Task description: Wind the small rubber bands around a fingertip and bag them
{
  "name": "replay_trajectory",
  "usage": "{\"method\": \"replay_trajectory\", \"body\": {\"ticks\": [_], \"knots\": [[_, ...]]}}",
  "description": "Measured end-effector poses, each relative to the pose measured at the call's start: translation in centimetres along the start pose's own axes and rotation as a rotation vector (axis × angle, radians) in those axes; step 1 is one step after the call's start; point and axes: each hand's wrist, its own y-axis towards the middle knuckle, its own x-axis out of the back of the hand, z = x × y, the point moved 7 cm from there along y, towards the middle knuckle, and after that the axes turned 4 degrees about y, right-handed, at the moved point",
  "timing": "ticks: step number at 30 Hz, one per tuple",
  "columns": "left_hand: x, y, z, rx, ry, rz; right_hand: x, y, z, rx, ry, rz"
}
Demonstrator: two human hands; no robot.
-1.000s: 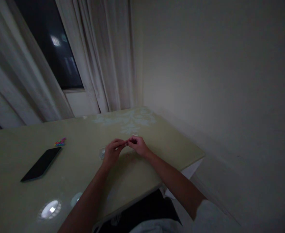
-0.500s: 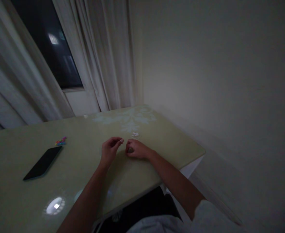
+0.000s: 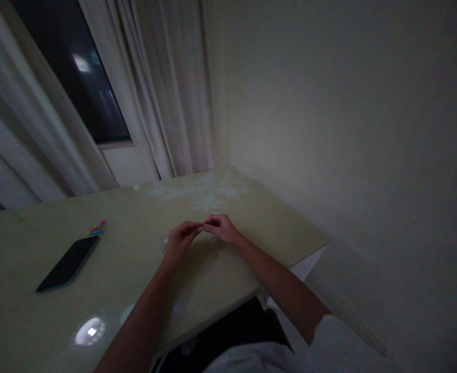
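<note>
Above the table, my left hand (image 3: 179, 242) pinches a small white piece (image 3: 200, 229) between thumb and fingertips. My right hand (image 3: 221, 228) meets it there, its thumb and forefinger closed at the same piece. The exact kind of the piece is too small to tell. Just behind my right hand, white bits (image 3: 216, 213) lie on the table, mostly covered by the hand. Beside the left hand's outer edge is a clear, shiny item (image 3: 164, 242), partly hidden.
A dark phone-like slab (image 3: 68, 263) lies on the glossy table (image 3: 135, 280) to the left. Several small coloured pieces (image 3: 96, 228) sit behind it. The wall (image 3: 329, 129) runs along the table's right side, and curtains (image 3: 174, 93) hang at the back.
My hands have come together, and their fingertips now meet at the white piece. The right hand has uncurled from a loose fist into a pinch. A clear item now shows beside the left hand.
</note>
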Motion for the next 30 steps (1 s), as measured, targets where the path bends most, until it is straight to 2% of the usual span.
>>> {"method": "replay_trajectory", "body": {"ticks": [4, 9, 16, 20, 24, 30], "knots": [[0.3, -0.1, -0.1, -0.003, 0.026, -0.047, 0.1, 0.1, 0.3, 0.0, -0.036, 0.016], [0.3, -0.1, 0.8, 0.057, 0.028, -0.096, 1.8, 0.0, 0.2, -0.008, -0.185, 0.024], [0.4, -0.2, 1.4, 0.1, 0.028, -0.099, 2.2, -0.9, -0.3, -0.033, -0.341, 0.197], [0.2, -0.2, 1.3, 0.084, 0.019, -0.057, 1.8, -0.7, -0.1, -0.036, -0.294, 0.153], [-0.2, -0.1, 0.9, 0.051, 0.008, -0.003, 1.3, -0.2, 0.0, -0.063, -0.151, 0.073], [-0.6, -0.2, 0.5, 0.031, -0.026, 0.006, 0.0, 0.0, 0.2, -0.098, 0.055, 0.062]]}}
